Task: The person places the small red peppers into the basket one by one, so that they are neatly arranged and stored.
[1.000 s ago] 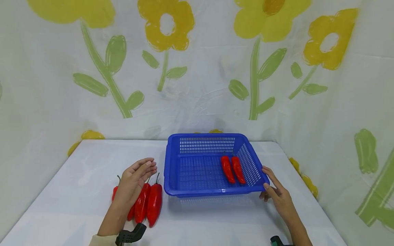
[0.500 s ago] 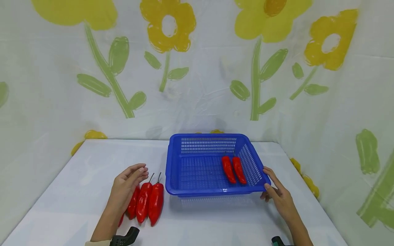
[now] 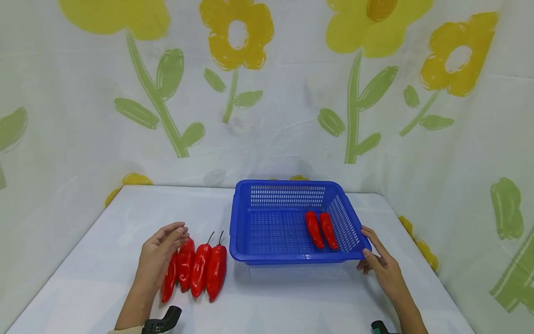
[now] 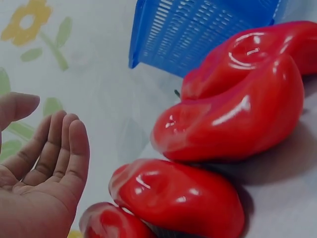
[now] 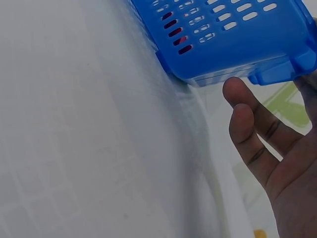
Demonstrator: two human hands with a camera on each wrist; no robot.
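Note:
My left hand [image 3: 156, 253] hovers by the left end of a row of red chili peppers [image 3: 216, 273], holding nothing. In the left wrist view its fingers [image 4: 55, 148] are relaxed and slightly bent, with the thumb apart. Several peppers lie side by side, stems pointing away; the leftmost is partly hidden behind this hand. My right hand [image 3: 385, 273] grips the near right corner of a blue plastic basket [image 3: 275, 259], thumb and forefinger at the rim. Its other fingers [image 5: 242, 121] hang below the corner in the right wrist view. Two more red peppers [image 3: 314, 230] lie inside the basket, toward its right.
The basket stands toward the back of a white-covered table [image 3: 283, 301]. Behind it hangs a white curtain [image 3: 292, 93] printed with yellow flowers, which also closes in the sides. A black wrist device [image 3: 162, 320] is on the left wrist.
My left hand has moved left, off the peppers it was covering, so more of the row shows. The right hand stays at the basket corner. The head view has shifted slightly.

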